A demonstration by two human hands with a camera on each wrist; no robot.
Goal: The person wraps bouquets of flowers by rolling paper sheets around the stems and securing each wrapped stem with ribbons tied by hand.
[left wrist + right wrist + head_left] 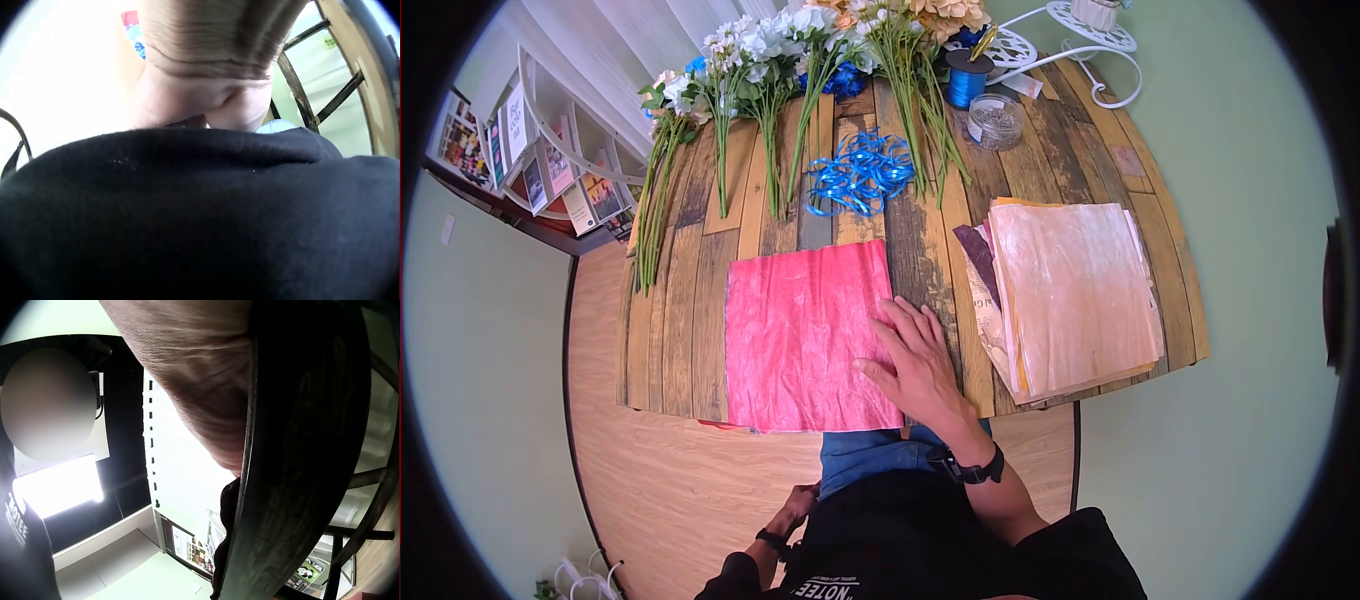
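My right hand [915,368] rests with spread fingers across the right edge of a square pink sheet [805,335], which lies at the table's near edge. In the right wrist view the heel of that hand [200,381] shows beside the dark table edge, its fingers hidden. Down by the jeans at my side is my left hand [803,500]; its fingers cannot be made out. The left wrist view shows part of the same hand [200,94] above black cloth, and whether it holds anything is hidden.
A stack of pale pink sheets [1075,295] lies to the right on the wooden table [670,345]. Curled blue ribbon [862,175] sits beyond the pink sheet, near flower stems [770,160]. A blue spool [966,82], a clear round container [996,122] and a white metal stand [1100,25] stand farther back.
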